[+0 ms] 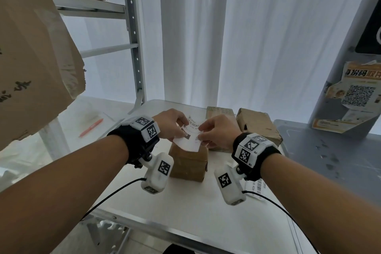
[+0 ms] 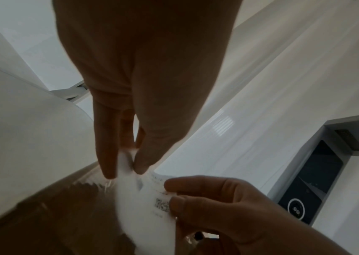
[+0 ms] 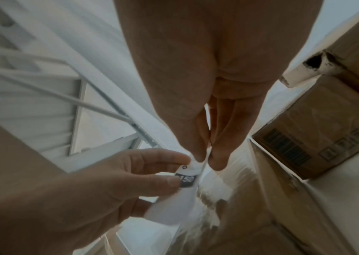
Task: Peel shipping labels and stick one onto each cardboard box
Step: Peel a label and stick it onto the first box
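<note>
Both hands hold a white shipping label (image 1: 190, 136) in the air just above a small cardboard box (image 1: 188, 163) on the white table (image 1: 185, 202). My left hand (image 1: 172, 126) pinches the label's left edge, near a black printed patch (image 3: 186, 179). My right hand (image 1: 216, 134) pinches its right edge beside a small square code (image 2: 162, 204). Two more cardboard boxes (image 1: 220, 114) (image 1: 257, 128) stand behind, at the table's back right. Another label sheet (image 1: 258, 186) lies on the table, partly hidden under my right wrist.
A large cardboard box (image 1: 31, 57) hangs over the upper left on a metal shelf rack (image 1: 134, 47). An orange pen (image 1: 90, 128) lies on a surface to the left. A grey machine (image 1: 329, 161) with a torn poster (image 1: 350, 97) stands right. White curtains hang behind.
</note>
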